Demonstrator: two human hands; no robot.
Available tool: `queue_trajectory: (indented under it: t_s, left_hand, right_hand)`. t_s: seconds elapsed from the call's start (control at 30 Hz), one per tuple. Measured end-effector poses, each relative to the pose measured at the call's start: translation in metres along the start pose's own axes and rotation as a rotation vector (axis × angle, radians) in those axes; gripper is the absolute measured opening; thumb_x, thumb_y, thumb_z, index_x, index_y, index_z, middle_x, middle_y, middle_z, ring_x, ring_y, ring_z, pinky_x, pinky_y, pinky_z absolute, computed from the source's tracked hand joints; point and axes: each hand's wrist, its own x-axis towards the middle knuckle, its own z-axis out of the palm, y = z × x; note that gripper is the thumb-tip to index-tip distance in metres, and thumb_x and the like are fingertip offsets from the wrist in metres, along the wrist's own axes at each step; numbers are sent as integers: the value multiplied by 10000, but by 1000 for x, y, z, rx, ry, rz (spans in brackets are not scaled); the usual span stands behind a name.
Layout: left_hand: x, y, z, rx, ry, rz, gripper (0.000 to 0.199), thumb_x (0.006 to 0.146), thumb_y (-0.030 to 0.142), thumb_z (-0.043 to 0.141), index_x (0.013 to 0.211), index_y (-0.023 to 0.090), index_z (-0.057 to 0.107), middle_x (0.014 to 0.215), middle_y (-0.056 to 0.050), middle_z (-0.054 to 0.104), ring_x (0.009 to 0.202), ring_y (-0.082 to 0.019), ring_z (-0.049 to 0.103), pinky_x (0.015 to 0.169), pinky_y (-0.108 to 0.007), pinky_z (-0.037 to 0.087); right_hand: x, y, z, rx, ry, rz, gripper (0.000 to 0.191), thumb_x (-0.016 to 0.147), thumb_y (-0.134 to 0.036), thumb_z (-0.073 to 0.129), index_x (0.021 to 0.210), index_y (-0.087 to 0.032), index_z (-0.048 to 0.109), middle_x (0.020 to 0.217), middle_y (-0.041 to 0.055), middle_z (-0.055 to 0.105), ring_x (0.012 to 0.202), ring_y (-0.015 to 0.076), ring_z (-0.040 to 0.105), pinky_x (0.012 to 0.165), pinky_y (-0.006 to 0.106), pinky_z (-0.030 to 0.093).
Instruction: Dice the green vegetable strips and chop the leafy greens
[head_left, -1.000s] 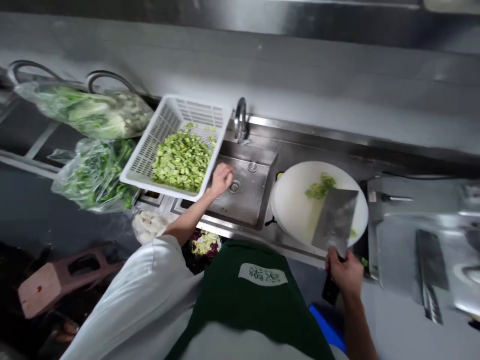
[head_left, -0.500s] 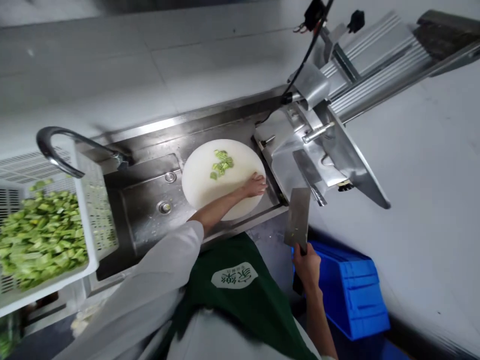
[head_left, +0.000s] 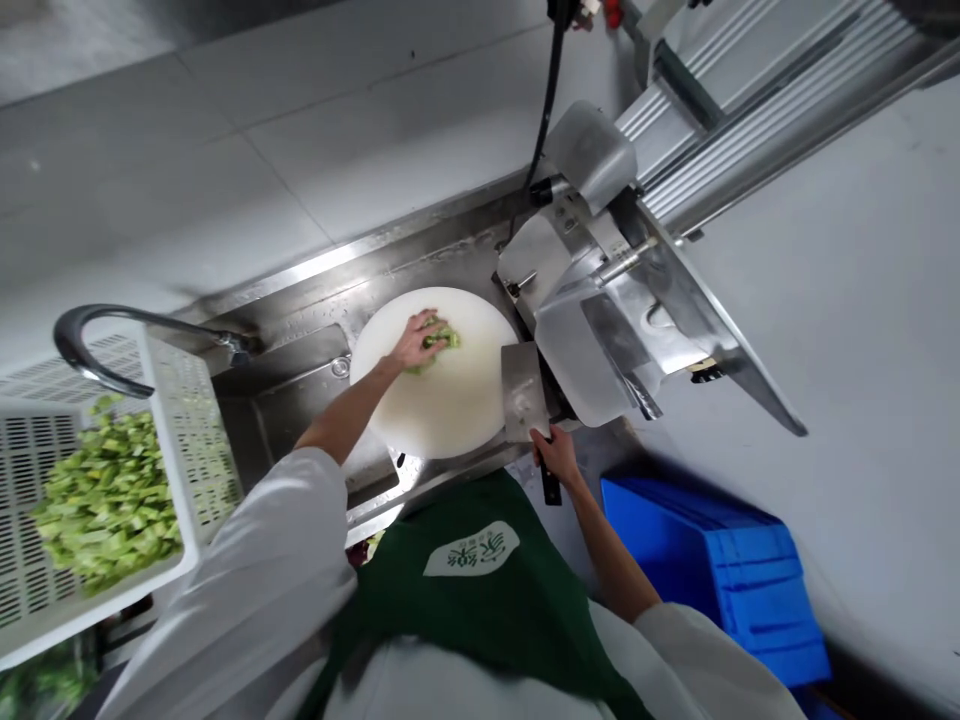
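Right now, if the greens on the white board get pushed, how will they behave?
The greens are probably light, being just a small heap. They'd likely slide across the smooth-looking board and might scatter, since some poke past the left hand.

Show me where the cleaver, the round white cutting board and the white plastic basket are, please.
Cleaver (head_left: 524,388): head view, on the flat of its blade.
Round white cutting board (head_left: 454,405): head view, on its bare surface.
White plastic basket (head_left: 196,430): head view, on its perforated side wall.
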Motion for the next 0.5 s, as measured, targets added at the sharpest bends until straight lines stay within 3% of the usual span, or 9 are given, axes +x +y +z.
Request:
queue_trajectory:
  t_s: [0.13,0.23,0.37,0.5]
  left_hand:
    - [-40,14,13,-22,-37,142,684,884,553,645,1453,188,543,1559,-191,418,1501,-291,336,1234,-515,256]
    - [-57,25,21,36,-28,78,897,762,631,762,1517,230,488,1630,-185,313,1539,-377,232,1227,-575,242]
    - [-46,45,38,64,48,-85,898,719,652,798,1485,260,541,1659,-159,269,1539,-452,163,1218,-641,191]
    - [-24,74,60,41,155,-166,780,789,607,757,1468,275,562,1644,-132,310,1528,-452,170,1217,-674,142]
  right_hand:
    - [30,-5,8,3,-4,12,382,834,-595,570,735,-241,467,541,-18,579,443,154,554,475,273,447]
    - [50,-19,18,-52,-52,10,350,847,-559,571,758,-238,465,554,-15,591,459,149,560,478,269,447]
    - [75,-46,44,-125,-160,-24,292,878,-496,551,776,-236,468,529,-23,589,442,135,542,482,255,436]
    - [88,-64,79,-141,-235,-86,258,904,-467,519,803,-240,448,485,-43,554,408,133,515,479,254,428]
